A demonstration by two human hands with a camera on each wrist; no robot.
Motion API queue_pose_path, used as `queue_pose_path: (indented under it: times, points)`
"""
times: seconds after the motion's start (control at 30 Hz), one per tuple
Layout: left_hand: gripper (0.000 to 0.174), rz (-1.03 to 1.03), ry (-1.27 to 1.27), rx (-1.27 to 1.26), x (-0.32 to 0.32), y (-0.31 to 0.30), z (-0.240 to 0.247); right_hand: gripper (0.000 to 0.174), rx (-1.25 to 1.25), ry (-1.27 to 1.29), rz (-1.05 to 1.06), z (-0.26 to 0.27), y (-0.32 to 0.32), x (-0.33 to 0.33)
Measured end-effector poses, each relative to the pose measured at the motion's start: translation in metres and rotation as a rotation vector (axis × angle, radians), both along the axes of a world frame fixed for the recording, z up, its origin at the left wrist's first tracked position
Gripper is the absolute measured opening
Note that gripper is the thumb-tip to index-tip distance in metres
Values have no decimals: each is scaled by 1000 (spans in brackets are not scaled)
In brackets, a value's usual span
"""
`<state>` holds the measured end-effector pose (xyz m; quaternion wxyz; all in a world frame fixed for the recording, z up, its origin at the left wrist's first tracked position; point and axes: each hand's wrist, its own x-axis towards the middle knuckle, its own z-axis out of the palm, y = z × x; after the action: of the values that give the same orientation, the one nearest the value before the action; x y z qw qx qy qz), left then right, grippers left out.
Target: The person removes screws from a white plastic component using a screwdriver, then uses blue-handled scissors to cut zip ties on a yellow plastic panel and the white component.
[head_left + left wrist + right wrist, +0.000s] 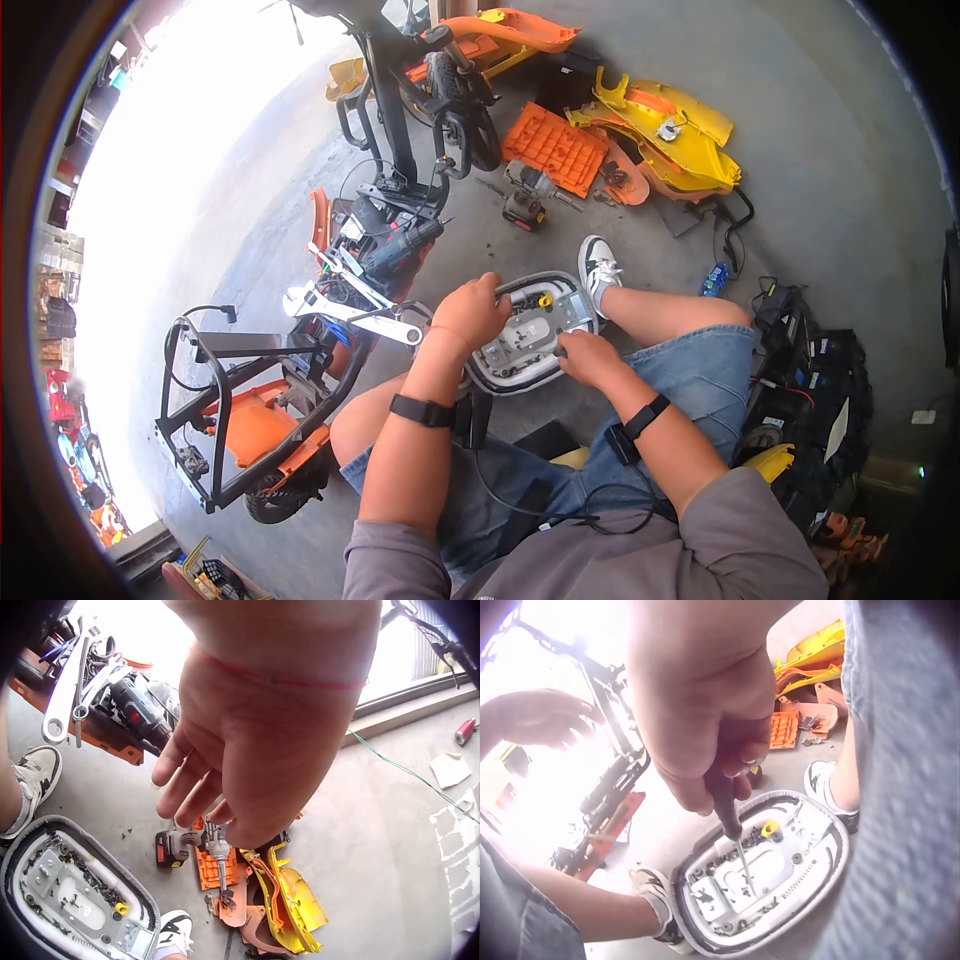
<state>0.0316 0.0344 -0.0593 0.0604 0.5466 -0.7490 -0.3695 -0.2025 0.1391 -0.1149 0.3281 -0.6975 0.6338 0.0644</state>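
An upturned oval seat (530, 345) with a padded rim lies on the floor between the person's feet. Small screws (90, 877) and a yellow piece (770, 828) sit on its pale underside. My right hand (697, 712) grips the dark handle of a screwdriver (724, 804), whose thin metal shaft points down over the seat's middle. Above the far left side of the seat hovers my left hand (247, 765), its fingers loosely bent with nothing held in them.
A stripped scooter frame (390, 130) stands at the left, with wrenches (350, 310) and a drill (405, 248) laid on it. Yellow body panels (680, 130), an orange tray (555, 148) and a cordless tool (525, 208) lie ahead. Black parts (810, 380) are piled at the right.
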Motion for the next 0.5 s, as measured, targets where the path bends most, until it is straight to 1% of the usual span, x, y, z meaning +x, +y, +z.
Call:
queue_pose_path:
  times: [0.07,0.13,0.27,0.37,0.43,0.47,0.5]
  points:
    - [37,16,18,3,-2,-2,2,20,7,13,-6,5,-4,-4]
    - [37,13,15,11,-4,-3,5,23,-20,-68,-62,5,-7,-7]
    - [36,1,5,5,3,2,0,27,-68,-111,-100,-16,-6,1]
    - [36,12,-10,-11,4,3,2,28,-112,-138,-68,-28,1,4]
    - [36,10,2,-12,4,2,-2,26,-28,-115,25,-20,2,6]
    - [36,9,13,-12,3,1,-3,26,-31,-111,26,-16,1,5]
    - [36,10,17,-16,2,0,-2,25,26,-62,85,-8,0,4]
